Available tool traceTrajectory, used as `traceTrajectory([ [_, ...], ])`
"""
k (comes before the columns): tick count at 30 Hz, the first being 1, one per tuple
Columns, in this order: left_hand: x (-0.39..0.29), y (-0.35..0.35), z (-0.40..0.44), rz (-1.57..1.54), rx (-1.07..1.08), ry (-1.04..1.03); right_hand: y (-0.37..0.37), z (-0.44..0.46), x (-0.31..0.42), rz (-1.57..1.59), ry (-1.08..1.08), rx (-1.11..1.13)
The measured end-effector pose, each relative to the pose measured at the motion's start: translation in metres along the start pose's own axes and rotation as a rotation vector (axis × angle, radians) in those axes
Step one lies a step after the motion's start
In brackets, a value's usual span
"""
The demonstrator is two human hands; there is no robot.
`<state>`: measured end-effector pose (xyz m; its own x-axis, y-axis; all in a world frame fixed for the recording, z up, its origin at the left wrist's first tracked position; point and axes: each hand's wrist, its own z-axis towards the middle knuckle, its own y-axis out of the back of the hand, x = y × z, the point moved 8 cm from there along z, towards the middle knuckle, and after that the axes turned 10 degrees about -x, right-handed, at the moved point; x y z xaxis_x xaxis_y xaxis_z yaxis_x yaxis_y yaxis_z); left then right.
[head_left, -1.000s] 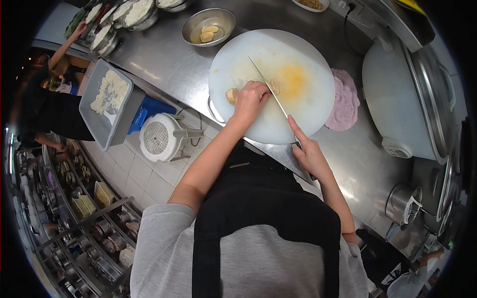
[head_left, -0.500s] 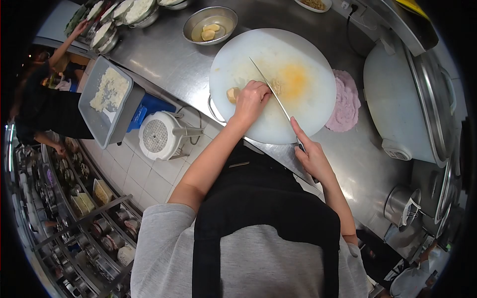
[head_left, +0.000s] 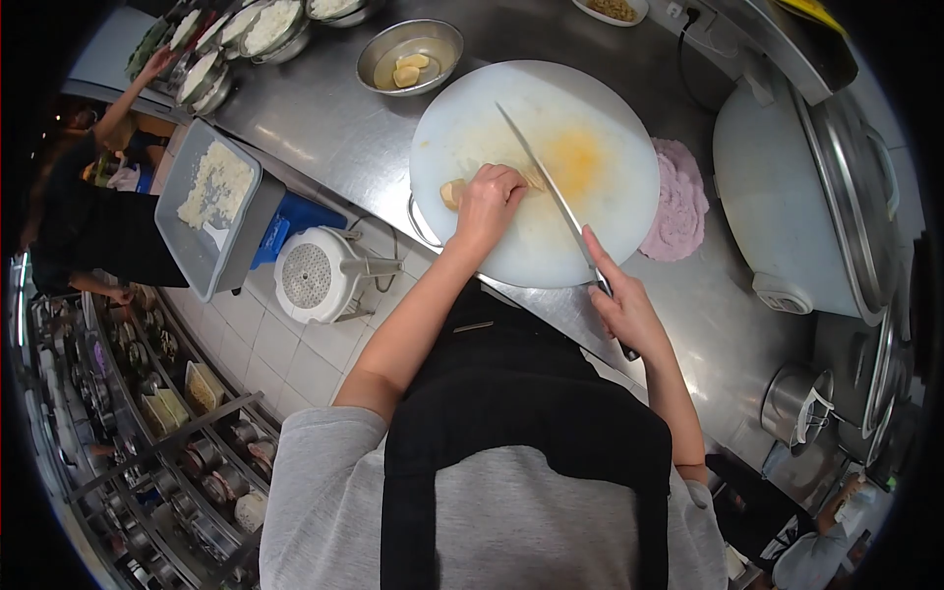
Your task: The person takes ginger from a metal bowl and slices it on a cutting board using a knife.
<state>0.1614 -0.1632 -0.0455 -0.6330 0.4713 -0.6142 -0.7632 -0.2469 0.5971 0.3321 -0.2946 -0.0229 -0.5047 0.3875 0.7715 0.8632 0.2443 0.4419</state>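
Note:
My right hand (head_left: 627, 313) grips the dark handle of a long kitchen knife (head_left: 547, 173). Its blade lies slantwise over the round white cutting board (head_left: 492, 103), with the tip pointing away from me. My left hand (head_left: 492, 205) rests on the board left of the blade, its fingers curled and pressed together on a pale yellow root vegetable (head_left: 535, 180), mostly hidden by the fingertips. Another pale cut piece (head_left: 452, 194) sits just left of that hand. A yellow-orange stain marks the board to the right of the blade.
Beyond the board stands a metal bowl (head_left: 410, 39) holding pale yellow pieces in liquid. A pink cloth (head_left: 677, 202) shows at the board's right edge, near a large lidded cooker (head_left: 787, 187). At left are a grey tub (head_left: 258, 211), a white stool (head_left: 313, 275) and a co-worker (head_left: 108, 231).
The knife has shifted slightly right, away from my left fingers, and more of its handle shows. Pale pieces that lay right of the blade now show between it and my left fingers.

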Motion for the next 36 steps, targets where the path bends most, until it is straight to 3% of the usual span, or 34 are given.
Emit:
traceTrajectory([
  [4, -0.001, 0.001, 0.002, 0.013, -0.015, -0.002, -0.005, 0.001, 0.006, -0.033, 0.222, -0.043],
  [36, -0.002, 0.0, 0.004, 0.029, 0.02, -0.047, -0.009, 0.001, 0.001, 0.002, 0.088, -0.047],
])
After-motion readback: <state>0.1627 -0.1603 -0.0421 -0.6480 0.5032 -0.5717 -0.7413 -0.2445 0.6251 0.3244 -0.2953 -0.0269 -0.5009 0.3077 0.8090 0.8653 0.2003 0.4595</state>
